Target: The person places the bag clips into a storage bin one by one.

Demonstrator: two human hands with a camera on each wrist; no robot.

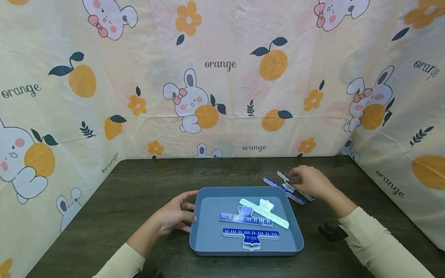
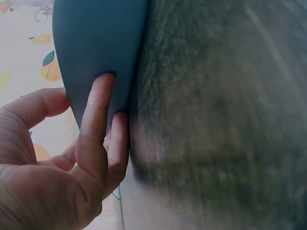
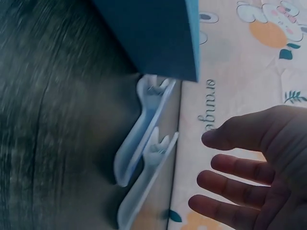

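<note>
A blue tray (image 1: 208, 235) sits mid-table with three piano-key clips in it: a pale teal one (image 1: 269, 213), a dark blue one (image 1: 245, 219) and a second blue one (image 1: 251, 233). My left hand (image 1: 179, 214) rests against the tray's left wall (image 2: 96, 43), its fingers (image 2: 96, 129) straight on the wall and the thumb near the corner. Two more clips lie on the table right of the tray, a blue one (image 1: 282, 189) and a white one (image 1: 286, 177). My right hand (image 1: 307, 181) hovers over them with its fingers (image 3: 230, 167) spread, apart from the clips (image 3: 144, 143).
The dark wooden table (image 1: 139, 181) is enclosed by a printed cloth backdrop (image 1: 222, 96) at the back and both sides. A black wrist strap (image 1: 332, 231) shows on my right forearm. Bare table lies left of and in front of the tray.
</note>
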